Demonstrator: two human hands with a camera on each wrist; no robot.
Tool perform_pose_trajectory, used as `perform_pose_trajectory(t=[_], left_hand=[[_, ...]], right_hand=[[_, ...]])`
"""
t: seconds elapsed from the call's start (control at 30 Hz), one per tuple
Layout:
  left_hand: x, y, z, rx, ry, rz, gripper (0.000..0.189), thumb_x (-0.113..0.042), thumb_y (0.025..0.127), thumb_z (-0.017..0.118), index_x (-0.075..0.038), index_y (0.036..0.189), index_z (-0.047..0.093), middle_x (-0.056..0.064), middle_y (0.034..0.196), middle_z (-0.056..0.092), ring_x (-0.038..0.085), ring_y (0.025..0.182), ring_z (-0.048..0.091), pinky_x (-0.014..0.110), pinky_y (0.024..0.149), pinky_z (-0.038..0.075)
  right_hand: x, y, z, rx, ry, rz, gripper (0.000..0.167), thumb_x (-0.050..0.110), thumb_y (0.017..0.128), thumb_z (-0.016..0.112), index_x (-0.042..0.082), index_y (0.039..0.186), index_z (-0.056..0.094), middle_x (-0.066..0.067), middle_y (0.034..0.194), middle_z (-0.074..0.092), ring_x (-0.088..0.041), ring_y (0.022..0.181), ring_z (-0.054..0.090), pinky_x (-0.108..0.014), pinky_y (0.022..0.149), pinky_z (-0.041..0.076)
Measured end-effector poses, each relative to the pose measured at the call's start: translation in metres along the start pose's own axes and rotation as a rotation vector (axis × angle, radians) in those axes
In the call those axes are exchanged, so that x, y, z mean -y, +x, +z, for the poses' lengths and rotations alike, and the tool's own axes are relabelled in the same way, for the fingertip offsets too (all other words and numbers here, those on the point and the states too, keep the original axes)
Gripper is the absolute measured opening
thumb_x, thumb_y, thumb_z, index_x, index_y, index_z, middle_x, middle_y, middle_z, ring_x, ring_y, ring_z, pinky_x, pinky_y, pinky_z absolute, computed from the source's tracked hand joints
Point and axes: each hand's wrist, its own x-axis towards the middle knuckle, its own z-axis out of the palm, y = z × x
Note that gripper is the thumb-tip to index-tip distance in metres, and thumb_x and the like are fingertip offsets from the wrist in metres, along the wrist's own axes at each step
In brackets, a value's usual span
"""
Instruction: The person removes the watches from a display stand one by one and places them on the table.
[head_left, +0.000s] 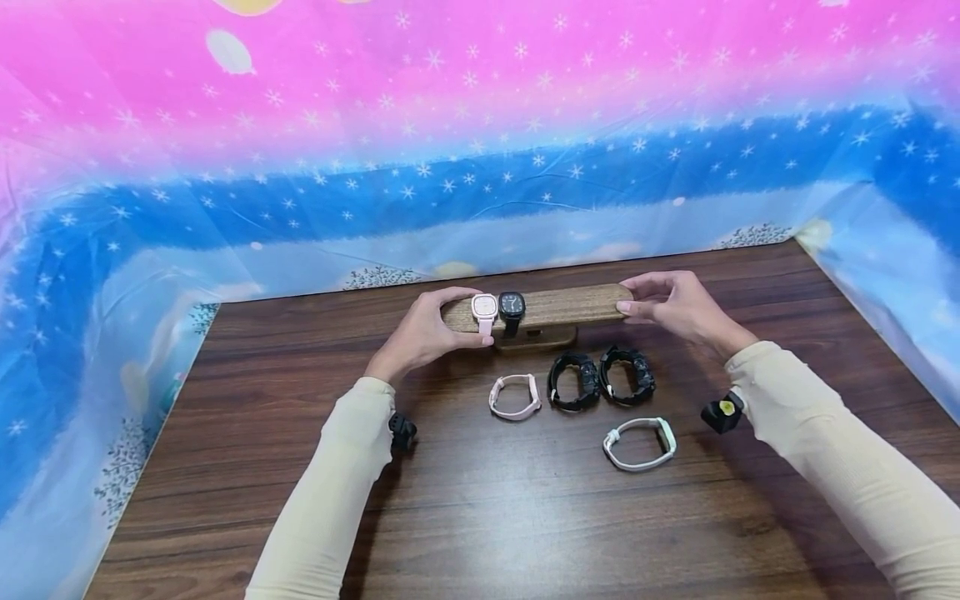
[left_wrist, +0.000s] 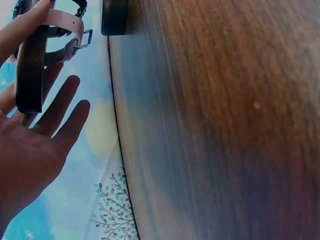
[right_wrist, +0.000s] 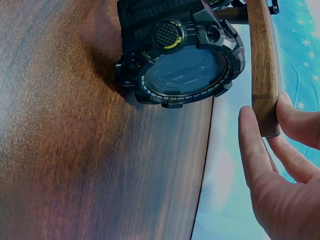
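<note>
A wooden watch stand (head_left: 573,307) is held at both ends of its long bar, near the back of the table. My left hand (head_left: 431,327) grips the left end, thumb in front and fingers behind; in the left wrist view the thumb lies by the pink strap (left_wrist: 65,21). Two watches are looped round the bar near that hand: a pale pink square one (head_left: 484,306) and a black one (head_left: 512,305) beside it. With thumb and fingers, my right hand (head_left: 686,312) pinches the bare right end. The stand's base (head_left: 555,337) shows below the bar.
Before the stand, on the brown wooden table (head_left: 487,517), are a pink watch (head_left: 534,392), two chunky black watches (head_left: 590,386) side by side and a whitish watch (head_left: 666,435). A patterned cloth (head_left: 480,192) hangs along the table's back and sides.
</note>
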Motion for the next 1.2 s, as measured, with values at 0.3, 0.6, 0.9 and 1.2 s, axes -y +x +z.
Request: perform_pose_trajectory(t=[0.3,0.6,0.9,1.2], left_hand=[[0.000,0.001,-0.001,0.004,-0.013,0.007,0.069,-0.024,0.073,0.094,-0.015,0.134,0.064,0.007,0.115,0.067,0.023,0.096,0.059,0.036,0.084,0.050],[0.003,-0.001,-0.004,-0.017,-0.023,0.019,0.067,-0.023,0.072,0.094,-0.014,0.132,0.066,0.007,0.119,0.067,0.023,0.097,0.060,0.035,0.084,0.051],[0.008,-0.004,-0.008,-0.007,-0.048,0.044,0.062,-0.020,0.075,0.093,-0.013,0.131,0.066,0.005,0.119,0.067,0.021,0.101,0.062,0.036,0.090,0.051],[0.013,-0.010,-0.013,-0.004,-0.111,0.035,0.065,-0.016,0.075,0.092,-0.010,0.133,0.065,0.007,0.120,0.068,0.024,0.104,0.065,0.044,0.095,0.053]], right_hand=[[0.002,-0.002,0.001,-0.005,-0.016,-0.023,0.053,0.015,0.096,0.073,-0.003,0.142,0.054,-0.024,0.128,0.058,-0.028,0.099,0.073,-0.037,0.088,0.059],[0.005,-0.004,0.001,-0.004,-0.037,-0.010,0.053,0.017,0.096,0.073,0.000,0.142,0.054,-0.022,0.131,0.057,-0.030,0.101,0.072,-0.040,0.091,0.058],[0.005,-0.003,0.001,0.002,-0.040,-0.002,0.056,0.019,0.096,0.073,0.000,0.144,0.052,-0.022,0.132,0.058,-0.029,0.101,0.072,-0.041,0.094,0.057],[0.005,-0.004,0.000,0.002,-0.037,-0.010,0.055,0.018,0.096,0.073,-0.001,0.143,0.053,-0.023,0.131,0.057,-0.030,0.101,0.072,-0.039,0.092,0.058]])
